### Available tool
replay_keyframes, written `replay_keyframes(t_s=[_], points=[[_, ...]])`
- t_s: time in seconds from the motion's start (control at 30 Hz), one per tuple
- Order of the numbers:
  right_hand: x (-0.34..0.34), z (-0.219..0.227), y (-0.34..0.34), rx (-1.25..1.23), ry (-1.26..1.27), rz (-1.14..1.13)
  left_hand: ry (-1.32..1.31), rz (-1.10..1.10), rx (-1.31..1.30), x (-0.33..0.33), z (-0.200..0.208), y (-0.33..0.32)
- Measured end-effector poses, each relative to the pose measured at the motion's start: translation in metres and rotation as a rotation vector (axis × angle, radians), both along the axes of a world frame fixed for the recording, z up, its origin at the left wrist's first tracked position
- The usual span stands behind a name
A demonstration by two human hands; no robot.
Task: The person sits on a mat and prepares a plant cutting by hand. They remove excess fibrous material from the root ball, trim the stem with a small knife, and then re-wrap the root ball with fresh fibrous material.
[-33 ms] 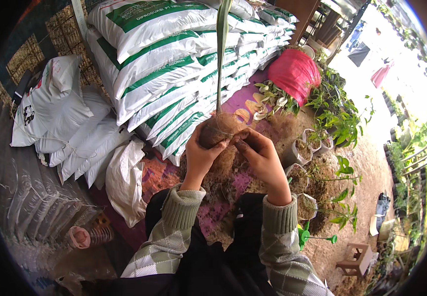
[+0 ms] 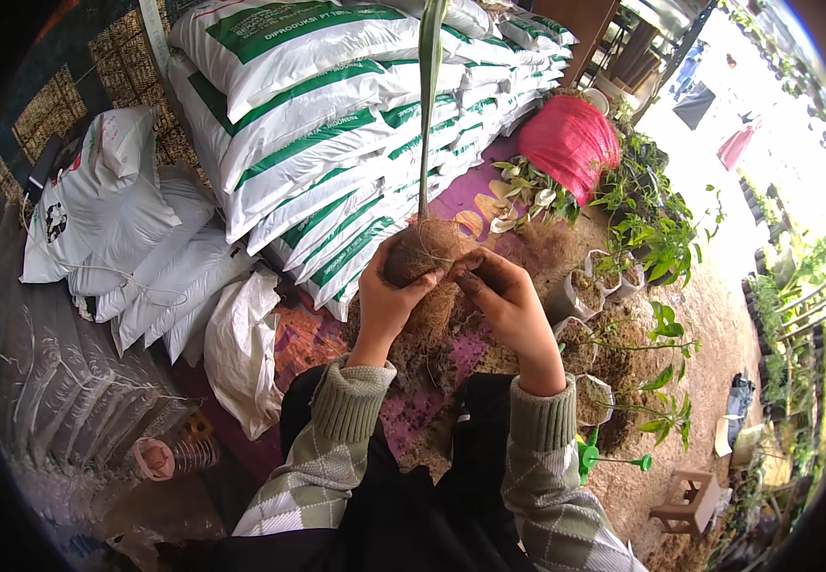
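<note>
The left hand (image 2: 389,300) grips the root ball (image 2: 420,250) above the lap; the right hand (image 2: 508,300) pinches its fibres. It seems best to hold the ball steady and work gently.

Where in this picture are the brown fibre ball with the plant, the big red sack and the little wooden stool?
fibre ball (image 2: 419,251), head view, on its rounded brown side above the left hand.
red sack (image 2: 570,141), head view, middle of its bulging face.
wooden stool (image 2: 689,503), head view, on its seat top.
</note>
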State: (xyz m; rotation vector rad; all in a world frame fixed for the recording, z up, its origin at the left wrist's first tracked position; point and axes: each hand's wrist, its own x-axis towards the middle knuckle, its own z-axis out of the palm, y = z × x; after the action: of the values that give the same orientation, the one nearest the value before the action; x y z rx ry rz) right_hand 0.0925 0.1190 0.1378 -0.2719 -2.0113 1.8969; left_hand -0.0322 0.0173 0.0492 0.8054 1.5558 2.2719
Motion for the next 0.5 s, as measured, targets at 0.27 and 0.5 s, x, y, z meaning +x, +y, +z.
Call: replay_keyframes(t_s=[0.27, 0.5], points=[[0.020, 0.012, 0.017, 0.037, -0.043, 0.163, -0.231, -0.165, 0.110, -0.013, 0.010, -0.010], [0.018, 0.001, 0.006, -0.127, -0.005, 0.105, 0.396, 0.165, -0.159, -0.002, 0.010, -0.010]])
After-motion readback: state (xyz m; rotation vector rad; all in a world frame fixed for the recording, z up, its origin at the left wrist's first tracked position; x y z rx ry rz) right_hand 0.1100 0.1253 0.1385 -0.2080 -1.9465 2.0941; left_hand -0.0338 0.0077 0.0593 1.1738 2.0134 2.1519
